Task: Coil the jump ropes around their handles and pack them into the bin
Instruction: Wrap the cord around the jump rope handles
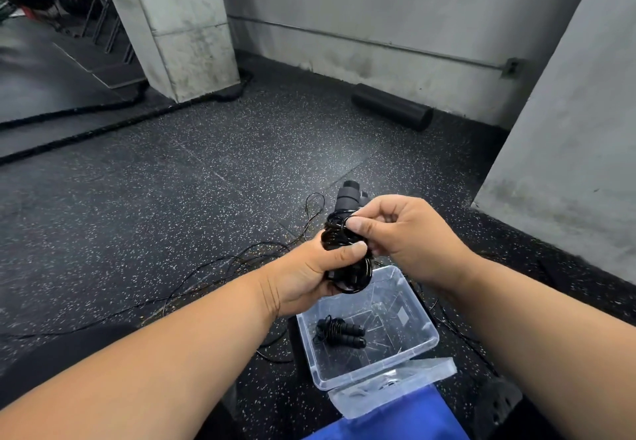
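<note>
A black jump rope [347, 254], coiled around its paired foam handles [349, 195], is held above the clear bin [423, 319], which holds another coiled rope [339, 331]; thin cord [206, 267], probably further ropes, trails across the floor.

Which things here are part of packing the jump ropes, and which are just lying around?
For the job: held jump rope, left hand, right hand, clear plastic bin, coiled jump rope in the bin, loose cords on the floor.
Lying about: foam roller, battle rope.

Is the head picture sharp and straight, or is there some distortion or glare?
Head view: sharp at the hands; wide-angle bending curves the pillar and wall edges; soft, even light; faint glare on the clear bin and the coiled rope.
</note>
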A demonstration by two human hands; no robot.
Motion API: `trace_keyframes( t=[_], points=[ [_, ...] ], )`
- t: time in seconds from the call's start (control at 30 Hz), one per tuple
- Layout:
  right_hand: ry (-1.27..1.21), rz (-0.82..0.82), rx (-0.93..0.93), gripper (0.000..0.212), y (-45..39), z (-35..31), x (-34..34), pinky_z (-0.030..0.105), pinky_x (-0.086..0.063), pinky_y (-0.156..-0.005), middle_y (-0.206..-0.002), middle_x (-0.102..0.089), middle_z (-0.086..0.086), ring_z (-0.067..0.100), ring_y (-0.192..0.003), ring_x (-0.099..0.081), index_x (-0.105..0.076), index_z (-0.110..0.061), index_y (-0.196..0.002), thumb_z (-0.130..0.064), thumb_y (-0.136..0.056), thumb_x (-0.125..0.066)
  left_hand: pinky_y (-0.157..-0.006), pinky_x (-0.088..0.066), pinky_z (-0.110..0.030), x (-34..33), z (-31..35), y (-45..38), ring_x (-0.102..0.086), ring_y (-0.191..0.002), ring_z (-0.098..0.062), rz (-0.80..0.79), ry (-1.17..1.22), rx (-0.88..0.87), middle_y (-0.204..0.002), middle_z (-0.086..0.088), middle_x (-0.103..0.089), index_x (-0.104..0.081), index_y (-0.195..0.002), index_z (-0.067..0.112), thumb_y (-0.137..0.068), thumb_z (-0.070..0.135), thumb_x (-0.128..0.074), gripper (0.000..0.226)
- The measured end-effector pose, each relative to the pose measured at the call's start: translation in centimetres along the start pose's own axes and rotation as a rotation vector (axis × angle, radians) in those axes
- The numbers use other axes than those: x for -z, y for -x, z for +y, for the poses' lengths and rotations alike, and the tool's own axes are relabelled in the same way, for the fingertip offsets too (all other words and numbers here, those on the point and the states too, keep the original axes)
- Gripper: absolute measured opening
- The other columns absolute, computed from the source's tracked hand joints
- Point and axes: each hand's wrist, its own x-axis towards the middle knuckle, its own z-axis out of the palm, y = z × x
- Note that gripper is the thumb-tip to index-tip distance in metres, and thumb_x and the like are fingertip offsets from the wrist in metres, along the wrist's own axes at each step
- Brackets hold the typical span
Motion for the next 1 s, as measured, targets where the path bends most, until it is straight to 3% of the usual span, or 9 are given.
trace_keyframes(
  t=[0.1,0.27,0.33,0.43,0.53,0.67,0.83,0.93,1.0],
  points=[
    [-0.027,0.003,-0.007,0.012,-0.2,0.5,-0.7,0.019,-0.042,-0.048,-0.059,-0.054,0.005,0.009,-0.051,-0.046,-0.072,0.0,-0.092,-0.011,-0.091,-0.076,-0.08,-0.058,-0.031,-0.6,0.1,0.0,-0.065,-0.101,-0.017,0.083,-0.006,-0.028,-0.114,-0.004,-0.069,-0.065,-0.129,0.023,-0.052,0.063,-0.098,0.093],
    [-0.029,0.025,-0.014,0.019,-0.5,0.9,-0.2,0.025,-0.037,-0.049,-0.067,-0.05,0.011,0.02,-0.057,-0.04,-0.071,-0.009,-0.091,-0.025,-0.088,-0.081,-0.077,-0.06,-0.035,-0.4,0.9,0.3,-0.066,-0.093,-0.022,0.094,0.019,-0.049,-0.112,-0.007,-0.067,-0.06,-0.136,0.018,-0.07,0.042,-0.096,0.079],
    [0.056,-0.02,0.008,0.017,-0.3,0.8,0.5,0.028,-0.041,-0.057,-0.072,-0.058,0.009,0.019,-0.062,-0.047,-0.075,-0.012,-0.093,-0.029,-0.09,-0.078,-0.067,-0.06,-0.03,-0.5,1.4,0.5,-0.067,-0.088,-0.019,0.125,-0.034,-0.045,-0.103,-0.004,-0.068,-0.061,-0.132,0.019,-0.08,0.031,-0.086,0.059],
    [0.193,-0.095,0.025,0.018,-0.1,0.7,1.6,0.022,-0.048,-0.065,-0.075,-0.067,-0.001,0.007,-0.067,-0.057,-0.078,-0.016,-0.098,-0.027,-0.101,-0.065,-0.072,-0.058,-0.035,-0.4,1.2,0.6,-0.065,-0.097,-0.026,0.129,-0.085,-0.026,-0.109,-0.005,-0.069,-0.059,-0.137,0.017,-0.082,0.027,-0.085,0.062],
    [0.321,-0.132,0.054,0.014,-0.3,0.8,2.3,0.03,-0.057,-0.075,-0.088,-0.076,-0.004,0.017,-0.077,-0.068,-0.08,-0.025,-0.102,-0.019,-0.1,-0.067,-0.068,-0.057,-0.033,-0.4,1.1,0.7,-0.064,-0.095,-0.027,0.14,-0.101,-0.021,-0.098,-0.001,-0.068,-0.063,-0.13,0.02,-0.08,0.025,-0.084,0.055],
    [0.46,-0.065,0.164,0.01,-0.3,0.9,2.4,0.016,-0.044,-0.062,-0.078,-0.069,-0.011,0.001,-0.063,-0.057,-0.081,-0.024,-0.093,-0.015,-0.09,-0.078,-0.079,-0.057,-0.038,-0.7,1.2,1.1,-0.062,-0.099,-0.029,0.098,-0.094,-0.033,-0.101,-0.004,-0.065,-0.076,-0.104,0.039,-0.08,0.022,-0.081,0.03],
    [0.846,0.053,0.446,0.008,0.2,0.7,1.8,0.025,-0.05,-0.062,-0.074,-0.065,-0.012,0.007,-0.069,-0.061,-0.075,-0.024,-0.077,-0.019,-0.084,-0.076,-0.09,-0.057,-0.051,-0.6,0.9,1.4,-0.061,-0.103,-0.03,0.096,-0.135,-0.007,-0.104,-0.004,-0.064,-0.067,-0.119,0.027,-0.08,0.023,-0.083,0.042],
    [0.679,0.106,0.326,0.015,0.3,0.3,1.5,0.022,-0.042,-0.053,-0.065,-0.062,-0.011,0.005,-0.057,-0.052,-0.067,-0.018,-0.072,-0.016,-0.086,-0.07,-0.101,-0.051,-0.063,-0.7,1.0,1.5,-0.061,-0.099,-0.029,0.079,-0.163,-0.01,-0.1,-0.003,-0.064,-0.067,-0.116,0.025,-0.079,0.021,-0.083,0.041],
    [0.487,0.048,0.177,0.015,0.3,0.2,1.4,0.019,-0.034,-0.048,-0.057,-0.055,-0.013,0.003,-0.05,-0.041,-0.065,-0.013,-0.073,-0.012,-0.089,-0.066,-0.09,-0.055,-0.054,-0.8,1.2,1.5,-0.062,-0.095,-0.03,0.091,-0.162,-0.009,-0.097,-0.003,-0.065,-0.068,-0.109,0.026,-0.076,0.022,-0.084,0.037]
  ],
)
